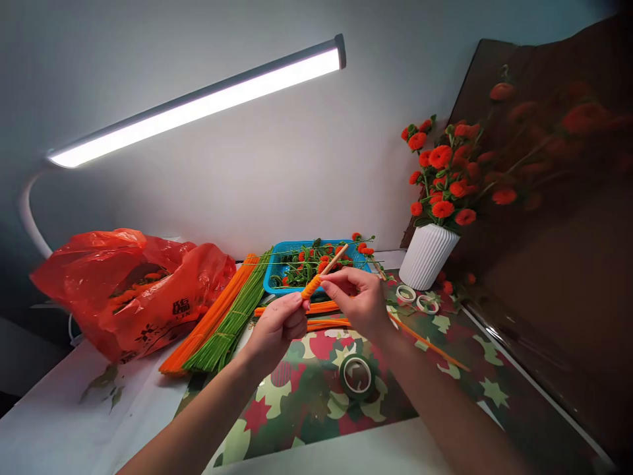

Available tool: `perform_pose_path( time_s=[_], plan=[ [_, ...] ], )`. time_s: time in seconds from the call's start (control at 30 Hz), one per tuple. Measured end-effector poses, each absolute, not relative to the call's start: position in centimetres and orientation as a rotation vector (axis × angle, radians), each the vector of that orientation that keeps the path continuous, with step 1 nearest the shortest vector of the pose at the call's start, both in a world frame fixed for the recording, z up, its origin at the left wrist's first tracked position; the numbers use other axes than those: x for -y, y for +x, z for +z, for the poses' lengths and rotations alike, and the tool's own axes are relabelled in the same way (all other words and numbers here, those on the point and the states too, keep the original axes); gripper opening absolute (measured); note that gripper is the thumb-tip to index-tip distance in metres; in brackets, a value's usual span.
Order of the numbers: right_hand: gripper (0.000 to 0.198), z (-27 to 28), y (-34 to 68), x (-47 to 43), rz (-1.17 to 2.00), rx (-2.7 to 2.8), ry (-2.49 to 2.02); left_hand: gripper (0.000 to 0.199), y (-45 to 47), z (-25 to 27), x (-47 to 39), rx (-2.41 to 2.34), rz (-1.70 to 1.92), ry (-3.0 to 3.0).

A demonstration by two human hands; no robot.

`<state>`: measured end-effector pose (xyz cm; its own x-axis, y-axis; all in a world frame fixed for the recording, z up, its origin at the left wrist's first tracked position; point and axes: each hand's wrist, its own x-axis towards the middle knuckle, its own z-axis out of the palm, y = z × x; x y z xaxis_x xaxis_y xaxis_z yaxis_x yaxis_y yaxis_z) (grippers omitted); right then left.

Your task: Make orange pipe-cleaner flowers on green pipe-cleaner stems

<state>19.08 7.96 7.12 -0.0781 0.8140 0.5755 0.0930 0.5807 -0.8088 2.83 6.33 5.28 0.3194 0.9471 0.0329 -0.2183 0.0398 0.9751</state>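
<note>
A thin wooden stick (335,258) slants up to the right in front of me. Around its lower part an orange pipe cleaner (311,287) is wound in a tight coil. My left hand (279,323) is closed on the lower end of the coil and stick. With thumb and forefinger, my right hand (359,300) pinches the pipe cleaner at the coil's upper end. A loose orange strand (430,344) stretches out to the right beyond my right wrist; whether it joins the coil is hidden by the hand.
Behind my hands stands a blue basket (270,274) of red flowers. Orange pipe cleaners (212,316) and green pipe cleaners (232,323) lie left, beside a red plastic bag (133,290). Green tape (357,376) lies nearer me. A white vase (429,257) stands right, a lamp (208,105) overhead.
</note>
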Motion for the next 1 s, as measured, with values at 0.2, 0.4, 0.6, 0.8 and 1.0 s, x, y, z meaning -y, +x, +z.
perform_pose_path(
  time_s=[0.2,0.4,0.6,0.8,1.0],
  plan=[
    [0.023,8.6,22.7,-9.3,1.449,1.786,-0.635,0.042,1.3,5.2,-6.8,-0.659,0.748,1.285],
    [0.019,8.8,23.5,-9.5,1.406,2.424,-0.937,0.033,-0.7,6.0,-7.2,-0.769,0.381,1.566],
    [0.007,7.7,21.2,-9.1,0.57,2.587,-1.379,0.04,-1.1,7.0,-7.5,-1.144,0.176,1.926],
    [0.015,7.3,20.0,-8.7,0.173,2.422,-1.493,0.039,-0.2,7.0,-7.4,-1.309,0.353,2.025],
    [0.021,6.9,19.2,-8.2,-0.042,2.199,-1.442,0.033,0.8,5.7,-7.8,-1.278,0.894,1.707]
  ],
)
